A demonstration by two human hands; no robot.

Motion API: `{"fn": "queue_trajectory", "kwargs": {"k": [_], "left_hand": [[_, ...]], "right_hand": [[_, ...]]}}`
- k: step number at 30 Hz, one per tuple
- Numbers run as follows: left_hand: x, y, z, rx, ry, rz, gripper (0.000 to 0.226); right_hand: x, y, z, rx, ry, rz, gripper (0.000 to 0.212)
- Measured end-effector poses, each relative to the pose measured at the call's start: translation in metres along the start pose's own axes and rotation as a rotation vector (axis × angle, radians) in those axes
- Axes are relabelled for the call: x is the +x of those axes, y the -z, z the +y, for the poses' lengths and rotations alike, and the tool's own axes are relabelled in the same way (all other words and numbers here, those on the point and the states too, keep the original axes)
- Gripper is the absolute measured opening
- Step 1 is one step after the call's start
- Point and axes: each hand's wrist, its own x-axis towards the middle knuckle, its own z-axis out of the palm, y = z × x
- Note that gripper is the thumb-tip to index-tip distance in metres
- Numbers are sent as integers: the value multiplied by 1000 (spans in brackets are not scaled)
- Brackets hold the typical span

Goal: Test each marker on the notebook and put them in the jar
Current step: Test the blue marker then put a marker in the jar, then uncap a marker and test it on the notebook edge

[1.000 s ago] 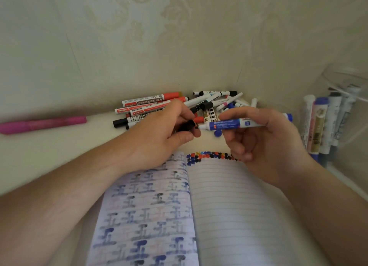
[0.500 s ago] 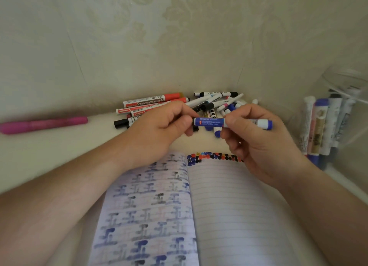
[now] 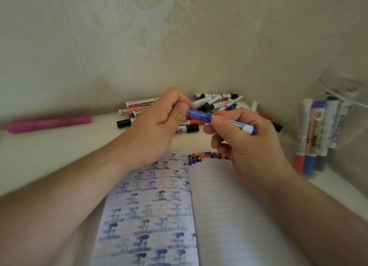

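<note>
Cap back on blue marker (image 3: 219, 121); left hand (image 3: 159, 124), right hand (image 3: 245, 138) grip it above notebook (image 3: 229, 216).

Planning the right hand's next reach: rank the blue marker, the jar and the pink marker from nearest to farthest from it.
1. Blue marker: held in the right hand.
2. Jar: to its right.
3. Pink marker: far left, by the wall.

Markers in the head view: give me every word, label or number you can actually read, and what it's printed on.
"WHITE": partly legible on the black-capped marker lying below the left hand.
Red-labelled markers in the pile: white print, upside down and blurred, not readable.
Blue marker held by both hands, right hand: small print and barcode, too small to read.
Markers in the jar: labels blurred, unreadable.
Notebook: ink marks only, no text.
</note>
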Motion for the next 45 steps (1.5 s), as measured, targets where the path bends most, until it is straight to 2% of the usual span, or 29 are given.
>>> {"fn": "queue_trajectory", "kwargs": {"k": [3,5,8,9,13,16,18,20,22,24,27,32,37,39,41,45], "left_hand": [[1,8,-2,192,-122,-23,25],[2,21,-5,330,-191,3,24],[-5,59,-8,522,-151,116,21],[-12,76,-11,566,-103,156,22],[-80,161,-23,745,189,282,34],[-151,220,-27,920,434,404,21],[-202,261,-34,1017,597,518,20],[-251,306,-54,1062,766,641,28],[-299,350,-85,1085,856,725,42],[-314,350,-83,1139,910,707,37],[-294,311,-45,1160,980,600,28],[-275,295,-43,1071,939,506,29],[-249,289,-49,1126,919,600,34],[-217,267,-44,1172,823,618,32],[-171,226,-32,1110,656,569,28],[-81,119,-3,878,296,227,31]], "right_hand": [[0,-2,-4,-25,57,-30,6],[-3,-2,-4,-85,67,-104,22],[-6,2,4,-342,97,-208,52],[-5,4,5,-399,116,-206,52],[-1,11,8,-386,165,-121,26],[2,11,12,-447,155,-120,17],[0,8,13,-478,145,-125,14],[-1,6,13,-491,158,-123,12],[-1,6,12,-486,167,-122,10],[0,6,13,-462,158,-135,10],[4,9,17,-441,136,-143,11],[5,13,18,-436,131,-135,10],[5,15,20,-467,139,-117,9],[6,15,20,-519,145,-101,10],[7,16,21,-590,150,-78,13],[9,20,23,-625,148,-56,16]]}}
